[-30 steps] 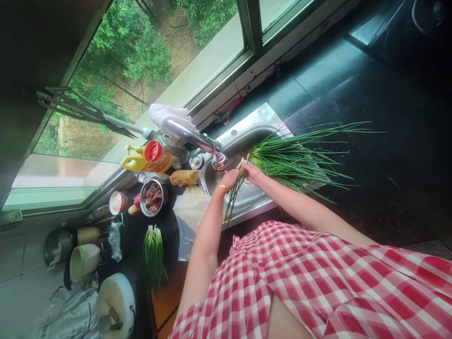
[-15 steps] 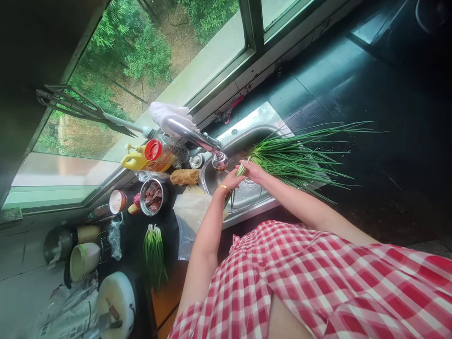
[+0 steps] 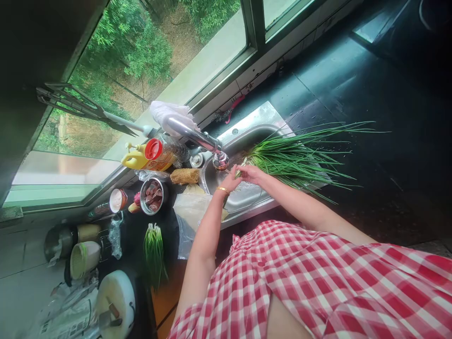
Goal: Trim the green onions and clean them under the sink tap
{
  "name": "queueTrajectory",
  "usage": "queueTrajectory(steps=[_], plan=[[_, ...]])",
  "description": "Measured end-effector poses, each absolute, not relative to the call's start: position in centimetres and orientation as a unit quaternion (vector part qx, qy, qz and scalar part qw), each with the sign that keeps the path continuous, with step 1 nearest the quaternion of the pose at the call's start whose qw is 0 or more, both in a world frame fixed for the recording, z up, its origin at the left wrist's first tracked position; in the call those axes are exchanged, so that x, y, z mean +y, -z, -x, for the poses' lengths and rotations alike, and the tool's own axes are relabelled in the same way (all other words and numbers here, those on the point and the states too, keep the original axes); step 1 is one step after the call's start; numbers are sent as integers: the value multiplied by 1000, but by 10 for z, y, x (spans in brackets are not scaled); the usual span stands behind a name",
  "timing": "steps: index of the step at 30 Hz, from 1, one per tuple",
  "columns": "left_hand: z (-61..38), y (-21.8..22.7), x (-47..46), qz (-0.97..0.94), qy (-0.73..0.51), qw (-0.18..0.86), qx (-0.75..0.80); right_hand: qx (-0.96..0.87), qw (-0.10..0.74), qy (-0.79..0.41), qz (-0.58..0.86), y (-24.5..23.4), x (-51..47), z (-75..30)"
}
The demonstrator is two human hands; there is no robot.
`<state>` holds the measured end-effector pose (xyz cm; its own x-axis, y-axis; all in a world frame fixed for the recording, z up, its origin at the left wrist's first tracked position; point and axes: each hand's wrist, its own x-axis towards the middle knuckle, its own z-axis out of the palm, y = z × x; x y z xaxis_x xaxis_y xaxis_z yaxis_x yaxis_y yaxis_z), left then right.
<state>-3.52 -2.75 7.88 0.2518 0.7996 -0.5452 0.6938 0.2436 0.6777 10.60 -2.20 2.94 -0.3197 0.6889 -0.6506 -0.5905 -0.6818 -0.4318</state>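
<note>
Over the sink (image 3: 243, 203), just below the faucet head (image 3: 221, 161), my two hands meet at the pale root ends of a few green onions. My left hand (image 3: 231, 180), a gold bangle at its wrist, is closed round the stalks. My right hand (image 3: 251, 174) has its fingers bent onto the same white ends, the fingertips partly hidden. Close beyond my right hand, a large bunch of green onions (image 3: 293, 157) lies across the sink, its leaves reaching over the right rim.
A smaller green onion bunch (image 3: 154, 249) lies on the left counter. Near it are a metal bowl (image 3: 151, 197) of dark reddish chunks, a brown sponge-like block (image 3: 184, 176), a plastic bag (image 3: 192, 216), a yellow bottle (image 3: 136, 159) and a round cutting board (image 3: 118, 292) with a knife.
My hands have shifted slightly toward the faucet and come closer together at the root ends. Green leaves that hung below my left hand now barely show. The large bunch stays put.
</note>
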Motion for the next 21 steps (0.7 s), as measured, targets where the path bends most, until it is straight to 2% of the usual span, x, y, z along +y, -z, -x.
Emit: queueTrajectory(steps=[6,11,17,21], plan=[[41,-89,-23,-600,-29,526,602,-17,432,-786,443,-27,-4,-117],[27,-90,-17,-498,-80,603,618,4,468,-768,437,-33,-6,-124],[15,-91,-11,-397,-128,691,590,-63,521,-734,430,-42,-4,-123],[9,-92,-8,-390,-117,740,536,-126,522,-717,444,-51,1,-118]])
